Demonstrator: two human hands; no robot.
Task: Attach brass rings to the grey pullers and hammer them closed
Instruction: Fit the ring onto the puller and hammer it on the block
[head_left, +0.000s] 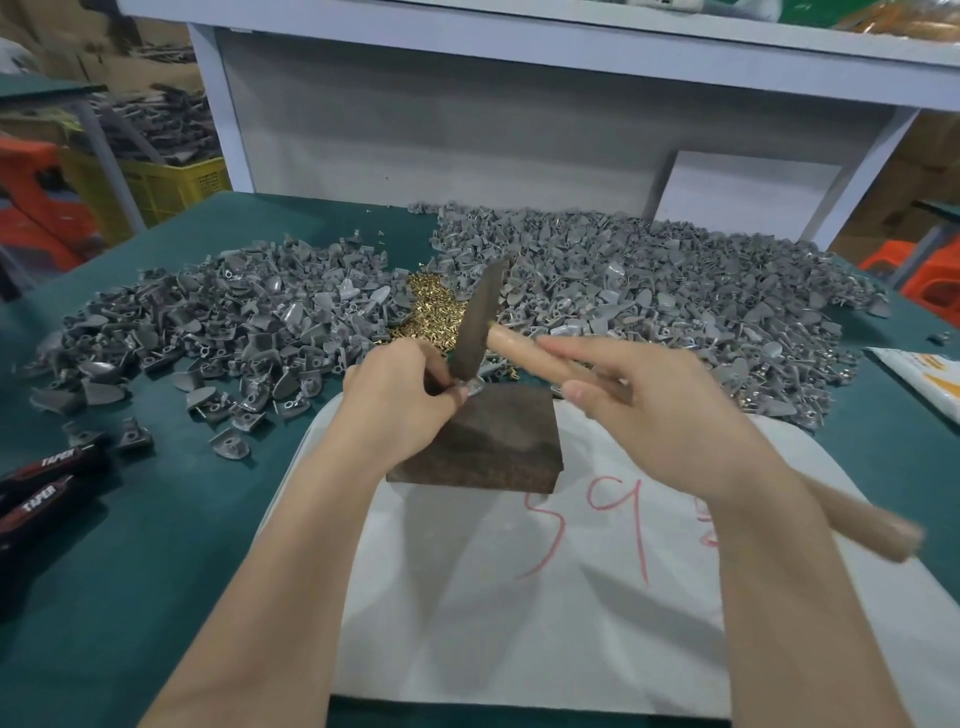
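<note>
Right hand (660, 410) grips hammer (480, 322) | left hand (400, 400) pinches puller (470, 387) on block (498, 441) | handles (36, 493) read "TAPER"

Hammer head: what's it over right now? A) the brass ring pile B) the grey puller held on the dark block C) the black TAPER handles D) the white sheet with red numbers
B: the hammer, gripped by the right hand, has its lower end at the grey puller that the left hand pins on the far edge of the dark block; the brass ring pile lies behind it.
</note>
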